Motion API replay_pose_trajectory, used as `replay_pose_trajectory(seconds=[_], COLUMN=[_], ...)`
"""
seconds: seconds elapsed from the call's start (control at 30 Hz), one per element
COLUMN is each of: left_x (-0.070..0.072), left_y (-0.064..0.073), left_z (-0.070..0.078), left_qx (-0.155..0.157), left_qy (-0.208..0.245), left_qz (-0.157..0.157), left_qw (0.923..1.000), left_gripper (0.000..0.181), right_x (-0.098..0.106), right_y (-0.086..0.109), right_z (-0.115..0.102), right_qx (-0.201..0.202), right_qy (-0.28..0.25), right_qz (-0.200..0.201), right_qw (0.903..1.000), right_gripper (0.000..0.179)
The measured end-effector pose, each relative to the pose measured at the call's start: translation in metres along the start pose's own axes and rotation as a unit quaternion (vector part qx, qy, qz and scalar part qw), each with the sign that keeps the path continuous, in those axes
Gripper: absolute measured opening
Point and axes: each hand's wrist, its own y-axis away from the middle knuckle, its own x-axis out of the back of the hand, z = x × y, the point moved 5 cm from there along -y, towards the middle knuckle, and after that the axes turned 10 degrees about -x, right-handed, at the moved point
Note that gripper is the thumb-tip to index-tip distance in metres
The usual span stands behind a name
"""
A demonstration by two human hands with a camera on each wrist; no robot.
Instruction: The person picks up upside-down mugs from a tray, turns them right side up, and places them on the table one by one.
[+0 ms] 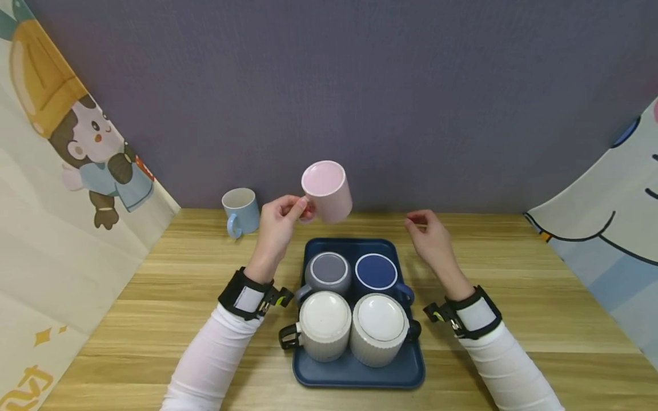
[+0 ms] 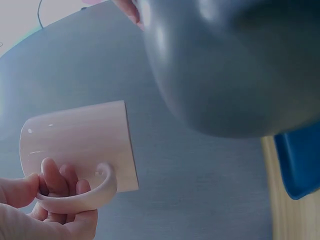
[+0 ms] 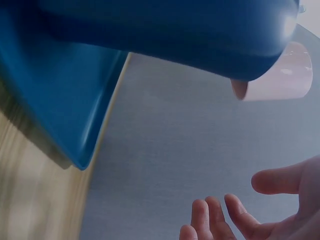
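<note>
My left hand (image 1: pixel 277 225) pinches the handle of a pink mug (image 1: pixel 334 202), held up above the tray's far edge. Its pink sides and looped handle show in the left wrist view, fingers through the loop. The wrist views show the mug's mouth turned down toward the table. To the right of the tray, my right hand (image 1: pixel 430 237) hovers with relaxed, slightly bent fingers and nothing in them. On the dark blue tray (image 1: pixel 360 377) stand upside-down mugs: a grey mug (image 1: pixel 329 268), a navy mug (image 1: pixel 377 271) and two white ribbed mugs (image 1: pixel 326 319) with black handles.
A light blue mug (image 1: pixel 243 210) stands upright at the back left of the wooden table (image 1: pixel 514 297), its handle toward me. A grey-purple panel (image 1: pixel 411 103) rises along the table's back edge. Printed curtains (image 1: pixel 77 228) hang at both sides.
</note>
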Motion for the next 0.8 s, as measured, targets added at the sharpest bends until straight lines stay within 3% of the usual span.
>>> replay_pose_trajectory(seconds=[0.3, 0.8], left_x=[-0.004, -0.015], left_y=[-0.003, -0.007], left_z=[0.007, 0.025], left_qx=[-0.001, -0.012], left_qy=[0.021, 0.097], left_qz=[0.006, 0.029], left_qw=[0.9998, 0.9947], left_gripper=[0.024, 0.022], right_x=[0.0, -0.001], right_y=[0.003, 0.013], right_z=[-0.013, -0.033], right_qx=[0.009, 0.024], right_qy=[-0.018, -0.02], right_qz=[0.002, -0.01], right_qw=[0.9998, 0.9995], right_gripper=[0.03, 0.031])
